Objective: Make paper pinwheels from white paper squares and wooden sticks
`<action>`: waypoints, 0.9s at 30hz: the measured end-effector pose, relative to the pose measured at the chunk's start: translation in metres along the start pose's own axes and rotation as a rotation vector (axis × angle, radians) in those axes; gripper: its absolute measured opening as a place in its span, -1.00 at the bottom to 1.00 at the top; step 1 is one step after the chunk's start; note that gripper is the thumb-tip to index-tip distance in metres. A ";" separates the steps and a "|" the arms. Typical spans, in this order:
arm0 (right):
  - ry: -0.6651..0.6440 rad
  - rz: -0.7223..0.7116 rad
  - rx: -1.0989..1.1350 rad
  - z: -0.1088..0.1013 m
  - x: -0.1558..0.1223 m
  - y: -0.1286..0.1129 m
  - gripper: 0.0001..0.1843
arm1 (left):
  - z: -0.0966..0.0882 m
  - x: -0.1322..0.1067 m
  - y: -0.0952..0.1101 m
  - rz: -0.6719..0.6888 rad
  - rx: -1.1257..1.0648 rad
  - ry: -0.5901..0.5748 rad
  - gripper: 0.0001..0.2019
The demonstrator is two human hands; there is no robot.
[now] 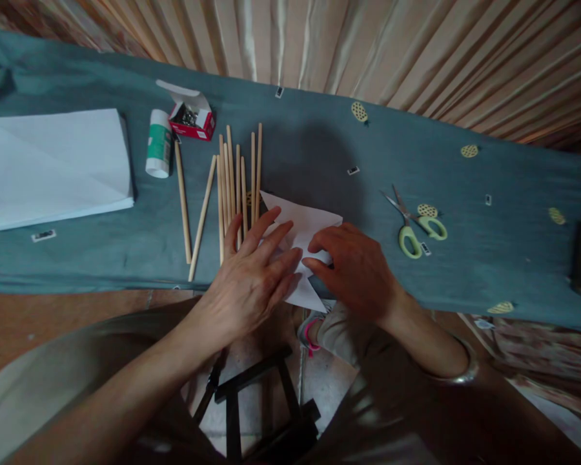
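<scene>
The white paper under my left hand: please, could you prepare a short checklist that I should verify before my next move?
1. Left hand over the white paper: ok, fingers spread.
2. Right hand gripping the paper: cannot tell; thumb and forefinger are close together there.
3. Paper fully on the teal cloth: not ok; its near corner appears past the edge.
4. Green-handled scissors apart from both hands: ok.
5. Scissor blades closed: not ok, they are apart.
6. Red box shut: not ok, flap open.
</scene>
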State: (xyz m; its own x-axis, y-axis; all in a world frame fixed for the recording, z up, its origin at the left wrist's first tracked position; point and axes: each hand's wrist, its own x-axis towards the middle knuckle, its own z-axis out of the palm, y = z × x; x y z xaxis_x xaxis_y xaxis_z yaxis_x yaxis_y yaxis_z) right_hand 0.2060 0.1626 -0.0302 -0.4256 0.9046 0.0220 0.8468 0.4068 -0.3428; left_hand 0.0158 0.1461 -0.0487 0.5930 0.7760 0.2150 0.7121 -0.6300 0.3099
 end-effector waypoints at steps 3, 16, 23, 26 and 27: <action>-0.003 0.006 -0.004 0.000 0.000 0.000 -0.96 | 0.001 0.002 0.000 -0.004 -0.004 -0.014 -0.72; 0.087 0.011 0.069 -0.007 0.001 0.008 -0.91 | 0.011 0.006 0.002 0.005 -0.045 0.007 -0.74; 0.280 0.053 0.044 0.001 0.009 0.038 -0.69 | 0.006 0.007 0.003 0.002 -0.059 0.014 -0.73; 0.241 0.030 0.023 0.011 0.017 0.043 -0.64 | 0.004 0.007 0.001 -0.011 -0.064 0.019 -0.73; 0.230 0.022 0.021 0.012 0.019 0.044 -0.65 | 0.004 0.007 0.001 -0.014 -0.068 0.021 -0.73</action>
State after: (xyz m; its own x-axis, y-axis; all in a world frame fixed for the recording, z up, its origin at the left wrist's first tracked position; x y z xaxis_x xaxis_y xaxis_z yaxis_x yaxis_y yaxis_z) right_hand 0.2307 0.1964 -0.0561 -0.3212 0.9193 0.2274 0.8470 0.3863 -0.3651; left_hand 0.0216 0.1508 -0.0508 0.5741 0.7859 0.2296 0.6928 -0.6157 0.3754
